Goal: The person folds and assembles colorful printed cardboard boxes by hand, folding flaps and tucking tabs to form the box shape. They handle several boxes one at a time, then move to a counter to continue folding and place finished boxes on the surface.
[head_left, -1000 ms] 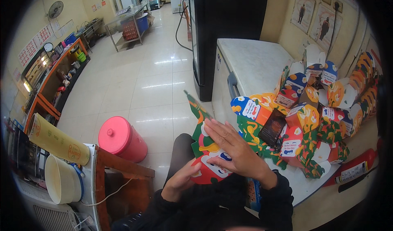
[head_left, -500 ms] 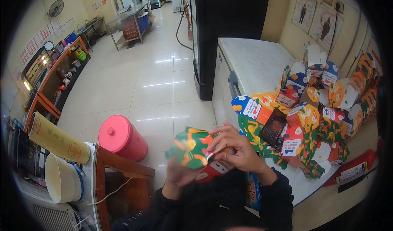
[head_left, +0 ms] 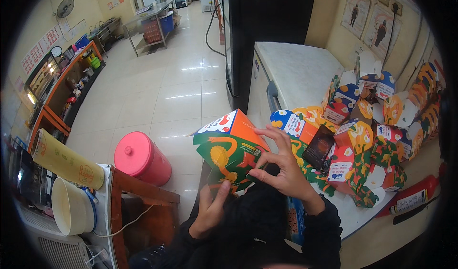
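Note:
In front of my body I hold a colourful paper food box [head_left: 226,152], partly folded, with green, orange, white and blue printed sides. My left hand [head_left: 212,211] grips its lower edge, thumb on the near face and the fingers mostly behind it. My right hand [head_left: 281,170] pinches the box's right edge between thumb and index finger, the other fingers raised and curved. To the right, a heap of similar printed boxes [head_left: 353,138] covers part of a white chest freezer, and a dark phone [head_left: 318,147] lies among them.
The white freezer lid [head_left: 298,64] stands beside a tall black cabinet [head_left: 267,30]. On the left are a lidded pink bin [head_left: 143,159], a cream tub [head_left: 71,207] and a yellow cylinder [head_left: 69,161] on a table. A red fire extinguisher [head_left: 415,195] is at the far right.
The box has turned and risen, now showing its orange and white panels. My left hand has shifted to its lower edge, and my right hand still pinches its right side.

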`<state>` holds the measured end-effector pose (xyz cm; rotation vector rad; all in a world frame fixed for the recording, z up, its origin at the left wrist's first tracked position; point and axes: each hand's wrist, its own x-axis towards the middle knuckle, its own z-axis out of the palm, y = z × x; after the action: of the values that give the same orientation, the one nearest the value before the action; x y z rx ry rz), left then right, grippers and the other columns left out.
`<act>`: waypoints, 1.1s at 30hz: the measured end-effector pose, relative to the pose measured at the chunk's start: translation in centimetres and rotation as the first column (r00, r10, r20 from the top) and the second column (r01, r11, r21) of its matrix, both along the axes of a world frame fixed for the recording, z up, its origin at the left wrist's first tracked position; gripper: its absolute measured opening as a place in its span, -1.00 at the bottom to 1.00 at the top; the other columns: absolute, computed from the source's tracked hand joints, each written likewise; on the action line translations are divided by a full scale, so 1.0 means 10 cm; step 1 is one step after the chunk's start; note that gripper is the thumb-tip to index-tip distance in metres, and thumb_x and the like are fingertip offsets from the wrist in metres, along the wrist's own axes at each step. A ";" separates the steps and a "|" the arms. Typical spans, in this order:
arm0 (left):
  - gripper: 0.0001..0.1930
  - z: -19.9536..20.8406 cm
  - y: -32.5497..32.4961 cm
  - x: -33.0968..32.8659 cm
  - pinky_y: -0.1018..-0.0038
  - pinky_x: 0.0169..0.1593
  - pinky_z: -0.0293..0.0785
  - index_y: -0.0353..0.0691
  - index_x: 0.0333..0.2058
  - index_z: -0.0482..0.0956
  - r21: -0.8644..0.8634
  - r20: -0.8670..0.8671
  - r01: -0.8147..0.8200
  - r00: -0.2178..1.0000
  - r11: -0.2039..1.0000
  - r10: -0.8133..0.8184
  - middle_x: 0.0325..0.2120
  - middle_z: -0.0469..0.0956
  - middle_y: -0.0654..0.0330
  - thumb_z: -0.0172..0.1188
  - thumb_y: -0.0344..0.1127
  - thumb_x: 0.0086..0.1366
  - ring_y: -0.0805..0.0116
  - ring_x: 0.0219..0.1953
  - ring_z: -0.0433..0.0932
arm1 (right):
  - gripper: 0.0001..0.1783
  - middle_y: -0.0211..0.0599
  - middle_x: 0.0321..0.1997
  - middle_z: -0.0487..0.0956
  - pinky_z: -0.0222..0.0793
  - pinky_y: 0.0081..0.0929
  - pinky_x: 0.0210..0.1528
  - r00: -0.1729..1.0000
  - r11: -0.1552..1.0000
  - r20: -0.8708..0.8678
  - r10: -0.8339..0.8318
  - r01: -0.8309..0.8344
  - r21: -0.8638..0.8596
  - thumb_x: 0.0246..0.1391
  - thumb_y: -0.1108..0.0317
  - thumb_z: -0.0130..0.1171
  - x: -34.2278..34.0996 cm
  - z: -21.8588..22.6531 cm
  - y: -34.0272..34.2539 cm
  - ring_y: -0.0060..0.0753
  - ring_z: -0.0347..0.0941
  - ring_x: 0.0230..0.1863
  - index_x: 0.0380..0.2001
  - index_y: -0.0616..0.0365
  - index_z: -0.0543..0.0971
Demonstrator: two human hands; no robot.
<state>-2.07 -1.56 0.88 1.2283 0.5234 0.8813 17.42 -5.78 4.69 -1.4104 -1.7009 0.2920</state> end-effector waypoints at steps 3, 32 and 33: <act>-0.69 -0.06 0.02 0.01 0.45 -0.01 0.34 -0.43 -0.04 0.37 -0.066 0.055 -0.037 0.998 0.997 0.041 -0.12 0.47 0.06 -0.09 -0.32 0.36 0.36 -0.11 0.46 | -0.78 -0.18 0.23 0.23 -0.13 -0.17 0.30 0.978 0.993 -0.181 0.107 -0.113 -0.022 -0.18 0.29 0.32 -0.01 0.01 0.00 -0.09 -0.01 0.33 -0.66 0.10 0.48; -0.39 -0.18 0.14 -0.07 0.33 0.03 0.42 -0.40 0.07 0.22 -0.274 0.312 0.333 0.918 0.902 -0.244 -0.07 0.40 -0.03 0.16 -0.29 0.06 0.19 -0.04 0.46 | -0.13 -0.16 0.11 0.32 0.16 -0.34 0.16 0.948 0.966 -0.198 0.249 -0.228 0.122 -0.29 0.27 0.45 -0.02 -0.12 0.08 -0.23 0.24 0.13 0.11 0.10 0.22; -0.44 -0.15 0.14 -0.04 0.34 0.02 0.42 -0.39 0.07 0.23 -0.232 0.269 0.229 0.949 0.945 -0.164 -0.07 0.40 -0.02 0.14 -0.32 0.09 0.19 -0.04 0.46 | -0.15 -0.15 0.10 0.31 0.16 -0.34 0.15 0.975 0.975 -0.099 0.201 -0.189 0.120 -0.28 0.26 0.44 -0.01 -0.08 0.07 -0.21 0.24 0.12 0.11 0.09 0.24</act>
<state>-2.50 -0.12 -0.58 0.8974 0.2978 0.7533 17.29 -5.11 3.91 -1.1285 -1.7392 0.3722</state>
